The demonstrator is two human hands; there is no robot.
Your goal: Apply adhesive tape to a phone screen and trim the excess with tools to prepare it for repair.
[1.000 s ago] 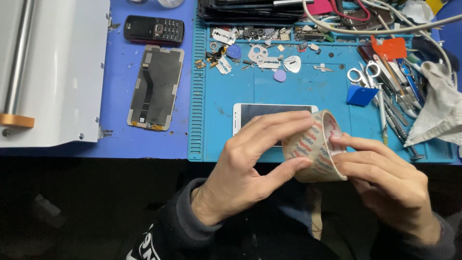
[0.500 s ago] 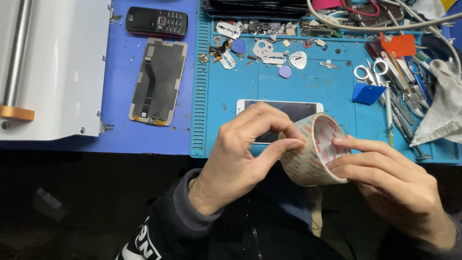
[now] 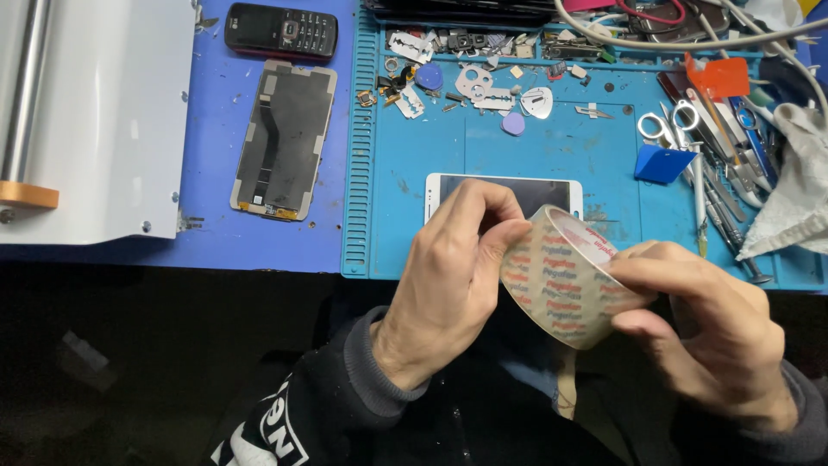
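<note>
The tape roll [image 3: 565, 276] looks like clear, glossy plastic film with red print, and the white phone [image 3: 504, 192] behind it has a smooth, shiny glass face. Under them lies a blue mat [image 3: 552, 155] of matt, rubbery material with ridged edges, scattered with small bright metal parts. At the right a crumpled grey cloth [image 3: 793, 198] rests beside steel scissors [image 3: 668, 125], and at the left stands a smooth white panel [image 3: 112, 112].
</note>
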